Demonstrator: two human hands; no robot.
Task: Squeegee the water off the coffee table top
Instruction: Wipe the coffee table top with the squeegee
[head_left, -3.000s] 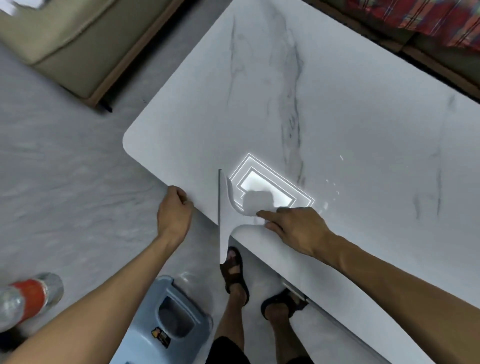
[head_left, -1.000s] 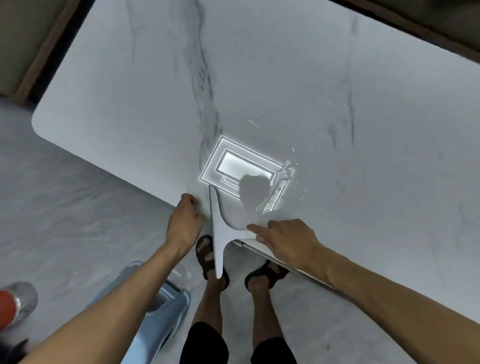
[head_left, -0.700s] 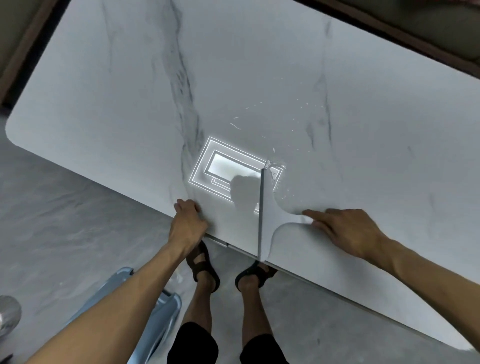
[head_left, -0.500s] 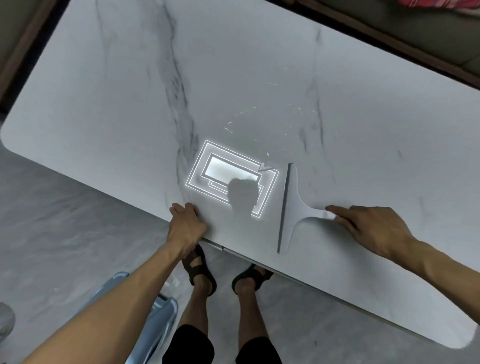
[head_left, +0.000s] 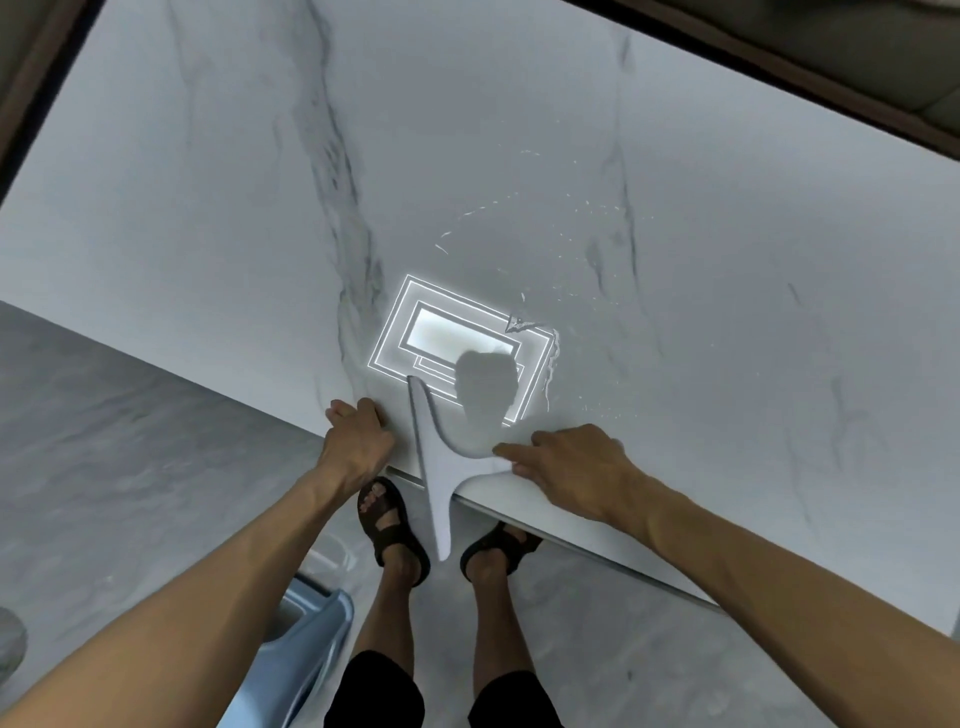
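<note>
**Squeegee at the table's near edge**

Marble-look table (head_left: 519, 130) fills the view over grey floor (head_left: 104, 415); a ceiling light reflects on it, with thin water streaks (head_left: 545, 358) beside. Right hand (head_left: 576, 467) covers the squeegee (head_left: 434, 457) handle, closed on it; the blade overhangs the edge. Left hand (head_left: 358, 441) grips the rim, fingertips hidden. Blue bin (head_left: 306, 649) is partly hidden behind the left arm

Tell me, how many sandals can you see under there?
2. Left sandal on the floor just left of the squeegee; right sandal just right of it, partly under the table edge.
</note>
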